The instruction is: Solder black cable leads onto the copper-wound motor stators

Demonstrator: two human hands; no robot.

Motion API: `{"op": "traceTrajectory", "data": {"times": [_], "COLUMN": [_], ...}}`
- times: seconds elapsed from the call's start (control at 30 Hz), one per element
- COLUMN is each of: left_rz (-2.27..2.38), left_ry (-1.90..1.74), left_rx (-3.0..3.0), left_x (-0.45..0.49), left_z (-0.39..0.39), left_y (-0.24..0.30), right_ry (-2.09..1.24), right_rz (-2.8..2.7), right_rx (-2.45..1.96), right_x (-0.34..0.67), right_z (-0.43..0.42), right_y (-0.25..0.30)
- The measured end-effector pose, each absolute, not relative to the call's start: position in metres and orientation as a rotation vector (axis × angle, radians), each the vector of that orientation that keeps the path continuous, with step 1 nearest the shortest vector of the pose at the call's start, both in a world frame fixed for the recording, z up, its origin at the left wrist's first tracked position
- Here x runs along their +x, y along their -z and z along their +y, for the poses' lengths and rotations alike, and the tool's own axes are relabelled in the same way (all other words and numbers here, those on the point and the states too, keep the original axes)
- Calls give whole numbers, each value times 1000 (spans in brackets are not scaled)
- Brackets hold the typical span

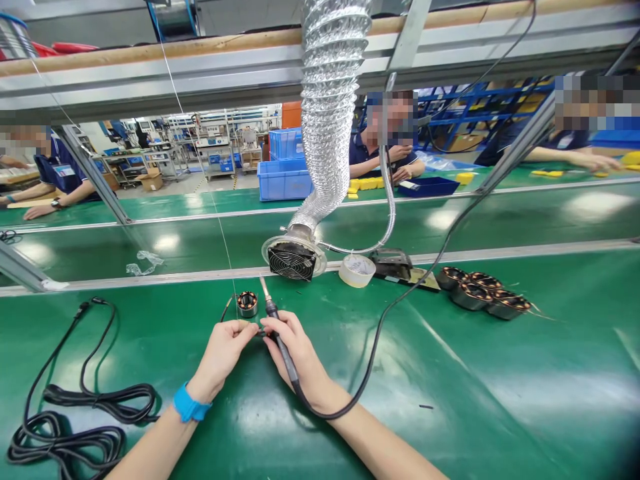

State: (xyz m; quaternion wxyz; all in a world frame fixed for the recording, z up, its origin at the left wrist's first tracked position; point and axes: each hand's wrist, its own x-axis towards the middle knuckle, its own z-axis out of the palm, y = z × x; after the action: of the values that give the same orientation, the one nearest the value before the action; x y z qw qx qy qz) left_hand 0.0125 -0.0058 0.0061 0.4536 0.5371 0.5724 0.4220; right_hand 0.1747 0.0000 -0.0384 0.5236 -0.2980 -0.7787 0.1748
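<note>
My right hand (300, 357) is closed around a soldering iron (284, 350), its metal tip pointing up and away. The thumb and fingers of my left hand (225, 353) are pinched together, with a thin dark wire (261, 333) showing between the fingertips of both hands. A thin solder wire (219, 217) runs down from above to my left fingers; whether they grip it too I cannot tell. Just beyond my hands sits a small motor stator (247, 305) with copper windings, and a dark lead shows beside it.
Coiled black cables (65, 433) lie at left. Several stators (480, 293) stand at right. A fume extractor fan (293, 261) hangs under a foil duct (330, 100), near a tape roll (357, 270). The iron's cord (380, 327) arcs over the bench. Co-workers sit across.
</note>
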Motion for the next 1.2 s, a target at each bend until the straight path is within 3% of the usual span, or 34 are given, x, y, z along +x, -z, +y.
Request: {"op": "traceTrajectory", "data": {"times": [0.4,0.53,0.73,0.9,1.2], "left_rz": [1234,1090,949,1028,1448], "left_ry": [-905,-848,-1069,-1107,-1240], "left_rx": [1519,1152,817,856,1229], "left_x": [3,6,18,16,13], "left_z": [-5,-6,0,4,1], "left_y": [-6,4,20,19,3], "right_ry": [-297,-281,-462,-510,-205], "right_rz": [-1904,-1791,-1640,-1628,-1546], "right_rx": [-705,-778,-816,-767,-852], "right_x": [172,166,158,164,194], "right_z": [4,-3,-15,-13,5], "right_y": [50,49,39,31,18]}}
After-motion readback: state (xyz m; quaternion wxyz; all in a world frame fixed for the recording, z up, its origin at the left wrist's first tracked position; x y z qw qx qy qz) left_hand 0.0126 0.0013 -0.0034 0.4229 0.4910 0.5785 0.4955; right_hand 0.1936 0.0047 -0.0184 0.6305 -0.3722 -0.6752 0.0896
